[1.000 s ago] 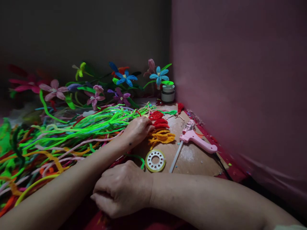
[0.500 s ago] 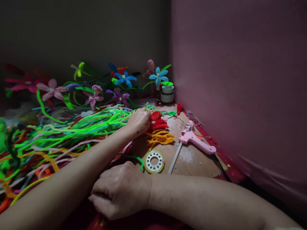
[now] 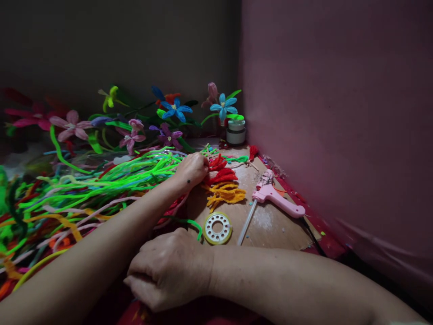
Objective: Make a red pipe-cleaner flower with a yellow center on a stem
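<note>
My left hand reaches across to the board, its fingers closed at the left end of a red bundle of bent pipe cleaners. The fingertips are mostly hidden behind the knuckles. Just below lie another red pipe-cleaner bundle and an orange-yellow bundle. My right hand is curled closed near the front edge, and whatever its fingers hold is hidden. A green pipe cleaner shows just beyond it, beside a roll of tape.
A pink glue gun with a clear glue stick lies on the board. Loose pipe cleaners, mostly green, heap at left. Behind them stand pipe-cleaner flowers and a small jar. A wall rises at right.
My left hand has shifted slightly left and toward me. The upper red bundle has turned and looks more spread at its tips. My right hand has barely moved.
</note>
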Demonstrator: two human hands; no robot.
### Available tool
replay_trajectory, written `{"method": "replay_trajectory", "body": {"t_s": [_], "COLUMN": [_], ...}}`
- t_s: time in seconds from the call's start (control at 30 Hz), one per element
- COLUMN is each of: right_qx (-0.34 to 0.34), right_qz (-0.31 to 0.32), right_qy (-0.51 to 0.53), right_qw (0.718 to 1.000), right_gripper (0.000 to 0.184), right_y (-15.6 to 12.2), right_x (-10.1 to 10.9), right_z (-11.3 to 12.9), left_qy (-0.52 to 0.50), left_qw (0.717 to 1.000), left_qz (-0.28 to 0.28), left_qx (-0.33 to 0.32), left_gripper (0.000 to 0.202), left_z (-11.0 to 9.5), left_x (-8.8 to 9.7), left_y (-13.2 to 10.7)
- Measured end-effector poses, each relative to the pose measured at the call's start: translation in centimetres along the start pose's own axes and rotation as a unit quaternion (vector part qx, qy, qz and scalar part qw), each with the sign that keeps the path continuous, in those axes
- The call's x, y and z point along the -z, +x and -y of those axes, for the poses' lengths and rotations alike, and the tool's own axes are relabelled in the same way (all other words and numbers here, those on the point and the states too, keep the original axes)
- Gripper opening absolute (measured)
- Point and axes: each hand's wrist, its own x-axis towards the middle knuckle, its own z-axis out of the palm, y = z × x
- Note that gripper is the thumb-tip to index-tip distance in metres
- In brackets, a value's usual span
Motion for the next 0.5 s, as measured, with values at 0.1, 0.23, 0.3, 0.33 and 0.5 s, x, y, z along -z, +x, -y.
{"method": "replay_trajectory", "body": {"t_s": [0.1,0.23,0.3,0.33,0.5], "right_qx": [-0.004,-0.006,-0.004,-0.004,-0.006], "right_qz": [0.003,0.006,0.006,0.005,0.011], "right_qy": [0.0,-0.001,0.001,0.002,0.0], "right_qw": [1.0,1.0,1.0,1.0,1.0], "right_gripper": [0.021,0.02,0.02,0.021,0.022], "right_y": [0.02,0.03,0.01,-0.01,-0.02], "right_x": [0.06,0.15,0.12,0.09,0.13], "right_z": [0.06,0.07,0.05,0.04,0.09], "left_qy": [-0.002,0.002,0.003,0.003,-0.014], "left_qw": [1.0,1.0,1.0,1.0,1.0], "left_qz": [-0.002,-0.007,-0.011,-0.012,-0.014], "left_qx": [-0.002,-0.001,0.004,0.007,0.012], "left_gripper": [0.028,0.024,0.025,0.025,0.028], "left_z": [-0.1,-0.35,-0.35,-0.3,0.39], "left_x": [-0.05,-0.26,-0.4,-0.45,-0.49], "left_y": [-0.03,0.02,0.1,0.16,0.42]}}
